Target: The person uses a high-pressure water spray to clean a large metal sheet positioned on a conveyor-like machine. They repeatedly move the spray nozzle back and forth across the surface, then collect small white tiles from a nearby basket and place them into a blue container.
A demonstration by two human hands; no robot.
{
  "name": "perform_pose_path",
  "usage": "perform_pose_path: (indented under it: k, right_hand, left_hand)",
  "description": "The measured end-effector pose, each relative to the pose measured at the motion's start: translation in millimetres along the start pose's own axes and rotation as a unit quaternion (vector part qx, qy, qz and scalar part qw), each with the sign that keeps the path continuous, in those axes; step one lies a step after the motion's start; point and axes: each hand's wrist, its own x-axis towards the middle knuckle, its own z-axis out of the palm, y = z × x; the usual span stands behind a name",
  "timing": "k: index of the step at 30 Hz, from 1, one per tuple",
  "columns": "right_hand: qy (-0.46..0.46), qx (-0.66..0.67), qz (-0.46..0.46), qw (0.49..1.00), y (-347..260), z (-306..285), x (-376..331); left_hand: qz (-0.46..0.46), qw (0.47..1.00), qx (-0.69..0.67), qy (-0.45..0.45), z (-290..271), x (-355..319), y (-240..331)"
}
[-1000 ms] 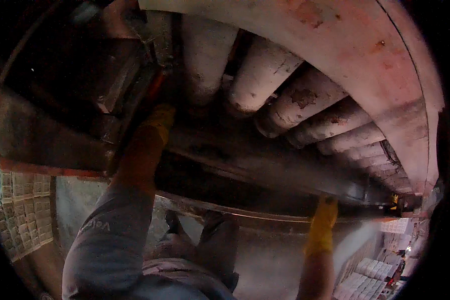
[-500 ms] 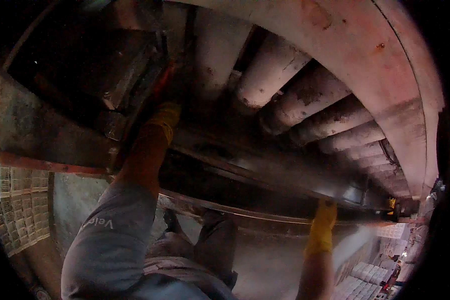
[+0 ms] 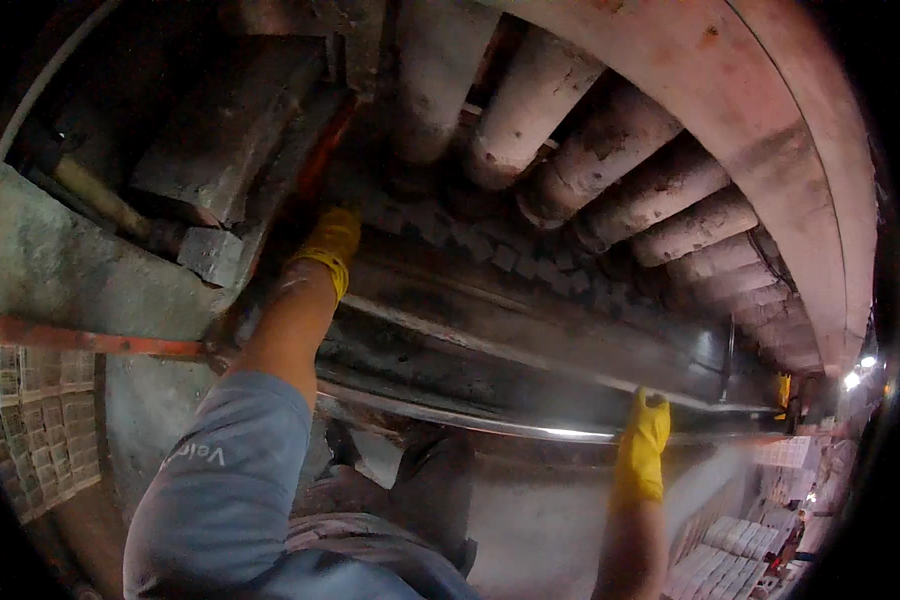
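Note:
A yellow rubber glove covers my left hand (image 3: pixel 332 240), which reaches into the dark machine at the left end of a long metal plate (image 3: pixel 450 285). Its fingertips are lost in shadow, so their grip does not show. Farther right, my right hand (image 3: pixel 647 435), gloved in yellow too, has its fingers curled at the plate's front edge. A dark trough (image 3: pixel 450 370) runs between the plate and a shiny metal rail (image 3: pixel 560 433) closer to my body. Behind the plate lie several small dark block-like pieces (image 3: pixel 530 265).
Several thick, worn cylinders (image 3: pixel 530 110) line up under a curved pinkish frame (image 3: pixel 770 130). At left are a metal block (image 3: pixel 210 257) and a reddish bar (image 3: pixel 100 337). Pale stacks (image 3: pixel 740 540) stand at lower right; stacked crates (image 3: pixel 50 430) are at lower left.
The view has brightened, and the trough and dark pieces show more plainly. The cylinders sit slightly higher in the picture. Both hands stay in nearly the same places.

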Motion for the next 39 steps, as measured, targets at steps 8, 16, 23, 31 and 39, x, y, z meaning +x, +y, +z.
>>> perform_pose_path:
  k: [8, 16, 23, 31, 39]
  right_hand:
    - [0.008, -0.077, -0.008, 0.997, 3.1, 2.9, -2.1]
    - [0.027, -0.138, 0.026, 0.99, 12.5, 5.8, -5.7]
    - [0.053, -0.118, -0.004, 0.992, 37.9, 18.7, -2.8]
    - [0.056, -0.101, 0.015, 0.993, 60.6, 21.0, -35.4]
    - [0.042, -0.099, 0.013, 0.994, 80.3, 6.2, -57.4]
  left_hand:
    - [0.006, 1.0, 0.019, 0.012, 3.6, -16.7, -5.0]
    - [0.029, 0.999, 0.033, 0.022, 10.9, -16.9, 4.9]
    - [0.045, 0.997, 0.046, 0.04, 25.9, -25.3, 16.9]
    - [0.058, 0.996, 0.059, 0.046, 42.1, -52.9, 15.5]
    - [0.052, 0.995, 0.09, -0.002, 34.4, -85.5, 24.3]
